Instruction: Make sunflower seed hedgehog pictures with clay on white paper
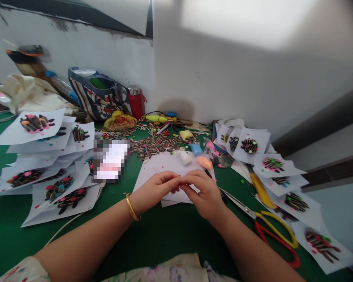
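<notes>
Over white paper sheets (151,172), my left hand (158,190) and my right hand (202,192) meet fingertip to fingertip. Both are closed in a pinch; whatever lies between the fingers is hidden or too small to name. Just beyond my right hand are lumps of soft modelling clay: an orange lump (204,162), a white lump (185,158), a blue block (196,149) and a yellow block (186,135). Behind the paper spreads a pile of striped sunflower seeds (155,145) with small coloured bits among them.
Sheets with seed-and-clay figures are stacked at left (47,156) and right (282,172). Scissors (255,215) and a yellow-handled cutter (261,190) lie by my right forearm. A blurred phone (110,160), a striped bag (98,94) and a red flask (136,102) stand further back.
</notes>
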A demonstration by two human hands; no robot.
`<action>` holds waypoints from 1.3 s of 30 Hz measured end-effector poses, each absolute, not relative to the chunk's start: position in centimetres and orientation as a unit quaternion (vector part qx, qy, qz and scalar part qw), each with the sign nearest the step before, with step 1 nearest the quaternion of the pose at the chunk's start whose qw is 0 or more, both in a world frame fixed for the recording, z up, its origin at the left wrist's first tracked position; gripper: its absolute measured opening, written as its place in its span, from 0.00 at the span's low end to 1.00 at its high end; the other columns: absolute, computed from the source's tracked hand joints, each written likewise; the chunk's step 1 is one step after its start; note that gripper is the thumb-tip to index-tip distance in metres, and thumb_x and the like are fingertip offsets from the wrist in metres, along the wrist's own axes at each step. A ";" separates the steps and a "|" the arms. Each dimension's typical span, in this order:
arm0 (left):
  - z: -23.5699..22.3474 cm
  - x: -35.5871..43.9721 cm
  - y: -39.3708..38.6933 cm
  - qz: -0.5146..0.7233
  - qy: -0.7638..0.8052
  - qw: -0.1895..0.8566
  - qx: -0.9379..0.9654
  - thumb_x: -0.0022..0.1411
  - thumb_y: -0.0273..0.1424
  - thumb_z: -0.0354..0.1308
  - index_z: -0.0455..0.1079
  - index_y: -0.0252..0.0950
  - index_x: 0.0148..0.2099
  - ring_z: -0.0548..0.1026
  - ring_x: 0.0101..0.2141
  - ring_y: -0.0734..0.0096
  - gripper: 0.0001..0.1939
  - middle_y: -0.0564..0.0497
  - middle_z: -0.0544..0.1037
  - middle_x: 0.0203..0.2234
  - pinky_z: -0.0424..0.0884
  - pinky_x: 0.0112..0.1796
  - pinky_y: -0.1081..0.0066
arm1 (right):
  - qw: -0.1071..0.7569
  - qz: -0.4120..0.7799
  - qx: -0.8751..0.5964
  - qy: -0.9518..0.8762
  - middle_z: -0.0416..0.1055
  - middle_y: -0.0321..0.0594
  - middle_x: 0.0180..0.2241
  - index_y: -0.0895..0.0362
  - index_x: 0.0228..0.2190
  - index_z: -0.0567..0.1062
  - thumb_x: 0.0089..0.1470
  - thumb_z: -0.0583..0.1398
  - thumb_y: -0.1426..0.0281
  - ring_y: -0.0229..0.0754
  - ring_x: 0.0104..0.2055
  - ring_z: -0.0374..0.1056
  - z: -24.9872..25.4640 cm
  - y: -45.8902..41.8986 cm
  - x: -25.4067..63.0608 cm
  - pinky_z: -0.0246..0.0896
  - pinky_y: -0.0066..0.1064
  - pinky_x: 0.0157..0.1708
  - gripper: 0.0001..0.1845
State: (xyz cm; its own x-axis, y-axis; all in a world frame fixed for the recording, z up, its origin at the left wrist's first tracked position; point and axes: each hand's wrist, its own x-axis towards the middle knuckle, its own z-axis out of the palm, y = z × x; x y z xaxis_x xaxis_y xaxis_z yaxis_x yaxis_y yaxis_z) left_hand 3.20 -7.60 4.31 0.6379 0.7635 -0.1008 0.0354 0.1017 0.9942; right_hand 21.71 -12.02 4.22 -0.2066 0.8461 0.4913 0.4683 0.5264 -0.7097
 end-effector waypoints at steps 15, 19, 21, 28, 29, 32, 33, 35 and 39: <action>4.4 3.4 -7.7 0.245 0.363 0.602 0.668 0.59 0.39 0.57 0.70 0.33 0.34 0.65 0.29 0.73 0.12 0.53 0.70 0.27 0.60 0.30 0.72 | 0.438 0.161 -0.442 -0.766 0.69 0.37 0.31 0.55 0.31 0.73 0.51 0.60 0.78 0.39 0.35 0.65 3.8 -12.0 21.4 0.62 0.32 0.36 0.06; 4.5 3.3 -8.3 0.268 0.377 0.486 0.742 0.57 0.30 0.55 0.70 0.34 0.33 0.66 0.29 0.72 0.05 0.53 0.71 0.26 0.61 0.31 0.71 | 0.413 0.081 -0.451 -0.787 0.69 0.39 0.30 0.56 0.29 0.72 0.50 0.60 0.78 0.42 0.35 0.64 4.1 -12.3 21.1 0.60 0.35 0.36 0.05; 4.5 3.2 -8.5 0.285 0.371 0.419 0.778 0.55 0.27 0.55 0.69 0.35 0.31 0.65 0.29 0.72 0.03 0.53 0.70 0.26 0.61 0.32 0.71 | 0.404 0.068 -0.453 -0.791 0.69 0.39 0.30 0.56 0.28 0.72 0.48 0.59 0.78 0.43 0.35 0.64 4.1 -12.4 21.0 0.59 0.36 0.36 0.05; 3.9 3.1 -7.9 0.367 0.327 0.647 0.583 0.64 0.35 0.53 0.65 0.35 0.30 0.64 0.27 0.74 0.11 0.55 0.67 0.23 0.61 0.31 0.72 | 0.511 0.332 -0.464 -0.643 0.68 0.35 0.28 0.55 0.30 0.71 0.55 0.59 0.72 0.37 0.31 0.65 4.0 -11.8 21.7 0.61 0.30 0.31 0.02; 3.7 3.2 -7.8 0.386 0.315 0.679 0.539 0.65 0.36 0.53 0.66 0.36 0.33 0.65 0.27 0.75 0.10 0.55 0.67 0.24 0.61 0.31 0.72 | 0.519 0.347 -0.460 -0.631 0.69 0.36 0.30 0.54 0.32 0.72 0.56 0.59 0.71 0.38 0.32 0.66 4.0 -11.9 21.7 0.62 0.30 0.32 0.01; 3.6 3.8 -8.2 0.429 0.281 0.756 0.407 0.65 0.36 0.55 0.69 0.38 0.48 0.67 0.29 0.75 0.11 0.54 0.69 0.27 0.64 0.33 0.73 | 0.499 0.339 -0.444 -0.663 0.73 0.38 0.34 0.53 0.37 0.76 0.57 0.61 0.71 0.39 0.36 0.68 4.0 -12.3 20.9 0.64 0.31 0.35 0.05; 3.7 4.0 -8.4 0.438 0.270 0.774 0.368 0.65 0.35 0.55 0.68 0.38 0.51 0.67 0.29 0.75 0.13 0.54 0.69 0.28 0.65 0.34 0.73 | 0.484 0.326 -0.442 -0.681 0.74 0.38 0.34 0.53 0.38 0.76 0.56 0.61 0.72 0.39 0.35 0.68 4.0 -12.6 20.4 0.64 0.31 0.35 0.06; 4.0 4.4 -8.9 0.443 0.247 0.810 0.294 0.65 0.36 0.55 0.69 0.36 0.52 0.68 0.30 0.75 0.15 0.52 0.69 0.29 0.67 0.35 0.74 | 0.474 0.291 -0.444 -0.703 0.73 0.36 0.31 0.53 0.36 0.75 0.55 0.61 0.73 0.39 0.32 0.68 3.7 -13.0 19.4 0.65 0.32 0.34 0.05; 4.8 4.5 -9.3 0.427 0.208 0.867 0.149 0.67 0.48 0.47 0.70 0.33 0.52 0.71 0.36 0.70 0.25 0.48 0.71 0.32 0.69 0.42 0.72 | 0.442 0.179 -0.396 -0.785 0.75 0.40 0.35 0.54 0.36 0.76 0.59 0.58 0.74 0.42 0.40 0.69 3.1 -13.3 17.9 0.66 0.38 0.43 0.07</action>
State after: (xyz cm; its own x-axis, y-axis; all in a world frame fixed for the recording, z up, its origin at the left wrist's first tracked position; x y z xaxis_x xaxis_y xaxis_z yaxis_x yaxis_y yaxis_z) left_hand 4.50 -9.27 4.85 0.5485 0.8033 -0.2322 -0.6792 0.5900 0.4366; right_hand 17.94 -13.34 3.05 -0.2956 0.7805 0.5509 0.4638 0.6214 -0.6315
